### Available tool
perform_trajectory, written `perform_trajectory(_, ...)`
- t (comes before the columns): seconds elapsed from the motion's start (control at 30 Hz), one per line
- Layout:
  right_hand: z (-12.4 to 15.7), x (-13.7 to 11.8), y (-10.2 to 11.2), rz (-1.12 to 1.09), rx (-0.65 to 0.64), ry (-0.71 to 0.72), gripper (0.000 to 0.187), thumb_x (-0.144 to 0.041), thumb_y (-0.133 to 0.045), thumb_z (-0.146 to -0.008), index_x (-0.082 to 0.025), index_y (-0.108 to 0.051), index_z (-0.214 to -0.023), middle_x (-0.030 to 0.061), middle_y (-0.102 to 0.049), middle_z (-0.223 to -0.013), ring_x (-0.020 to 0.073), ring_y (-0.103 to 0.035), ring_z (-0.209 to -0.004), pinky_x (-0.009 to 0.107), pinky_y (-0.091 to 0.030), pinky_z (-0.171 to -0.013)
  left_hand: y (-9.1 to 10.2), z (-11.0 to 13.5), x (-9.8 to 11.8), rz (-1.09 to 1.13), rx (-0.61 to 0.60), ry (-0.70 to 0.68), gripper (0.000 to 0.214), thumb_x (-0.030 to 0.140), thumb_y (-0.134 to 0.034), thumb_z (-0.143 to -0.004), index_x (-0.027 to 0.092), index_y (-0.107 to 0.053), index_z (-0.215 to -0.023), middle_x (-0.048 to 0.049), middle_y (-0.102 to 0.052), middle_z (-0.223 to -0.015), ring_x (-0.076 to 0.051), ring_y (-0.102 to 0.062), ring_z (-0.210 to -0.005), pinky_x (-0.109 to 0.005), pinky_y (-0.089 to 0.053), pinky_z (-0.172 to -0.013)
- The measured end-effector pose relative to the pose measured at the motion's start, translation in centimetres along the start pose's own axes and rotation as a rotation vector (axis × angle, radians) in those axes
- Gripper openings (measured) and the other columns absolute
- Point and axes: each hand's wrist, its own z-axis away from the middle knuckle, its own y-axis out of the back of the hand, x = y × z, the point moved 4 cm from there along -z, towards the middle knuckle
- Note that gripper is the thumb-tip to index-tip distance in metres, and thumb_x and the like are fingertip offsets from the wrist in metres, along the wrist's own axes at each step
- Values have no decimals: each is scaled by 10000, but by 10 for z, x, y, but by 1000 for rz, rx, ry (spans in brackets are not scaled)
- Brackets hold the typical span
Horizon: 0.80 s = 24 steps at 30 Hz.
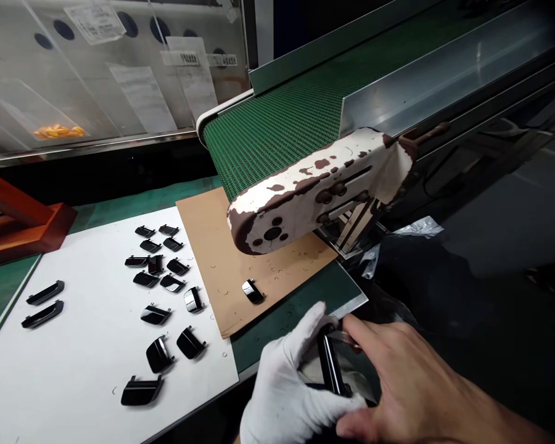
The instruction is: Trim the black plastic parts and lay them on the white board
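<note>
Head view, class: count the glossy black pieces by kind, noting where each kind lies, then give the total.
Long black bars on the white sheet: 2
Short black pieces on the white sheet: 14
Short black piece on the brown card: 1
Black piece in the gloved left hand and bare right hand: 1
Total: 18

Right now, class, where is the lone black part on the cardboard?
Head view: the black part lies on the brown cardboard sheet, below the conveyor's end cover.
</note>
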Motion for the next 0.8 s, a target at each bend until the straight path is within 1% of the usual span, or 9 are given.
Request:
perform_trajectory(0.13,0,-3,1,43,15,12,790,-919,-356,-650,-195,-554,-897,58,-630,-680,249,-609,-592,328,-382,-560,0,0,-1,16,-8,25,851,185,-909,-529,215,-568,-1308,-37,-718,-1123,-297,-653,-1091,-365,-491,-1017)
perform_trajectory(0.23,0,-5,0,51,-4,6,861,-942,-258,-648,-182,-562,-915,78,-644,-683,282,-631,-601,355,-398,-562,0,1,-1,36,-12,43,838,198,-901,-544,209,-564,-1311,-47,-720,-1113,-304,-665,-1060,-378,-510,-988)
perform_trajectory(0.33,-1,-6,-3,68,-18,5,917,-939,-132,-663,-164,-561,-900,92,-639,-661,314,-640,-579,384,-400,-539,0,2,1,46,-5,47,804,198,-896,-545,210,-585,-1286,-42,-721,-1103,-291,-678,-1029,-349,-532,-944)
perform_trajectory(0.43,-1,-7,-6,115,18,29,918,-913,-83,-698,-152,-562,-887,97,-640,-654,329,-655,-571,387,-392,-510,0,3,5,16,19,41,785,160,-887,-529,212,-603,-1258,-29,-716,-1107,-274,-676,-1031,-317,-528,-942)
perform_trajectory(0.53,0,-8,-8,178,90,59,883,-883,-75,-738,-158,-565,-855,90,-639,-632,323,-661,-551,375,-373,-479,-1,4,5,-8,26,69,769,149,-880,-534,201,-603,-1249,-25,-719,-1080,-272,-677,-1017,-331,-524,-949)
perform_trajectory(0.63,0,-9,-8,235,156,99,871,-855,-43,-765,-163,-571,-807,82,-629,-591,305,-655,-515,365,-358,-453,-1,3,5,17,40,100,762,136,-879,-520,182,-611,-1232,-27,-721,-1060,-270,-682,-993,-332,-526,-941)
perform_trajectory(0.8,-1,-8,-10,262,190,141,880,-821,-6,-794,-161,-588,-787,73,-632,-574,276,-653,-496,356,-360,-445,0,2,6,31,75,113,776,111,-884,-480,167,-631,-1212,-27,-726,-1040,-258,-681,-985,-279,-538,-888)
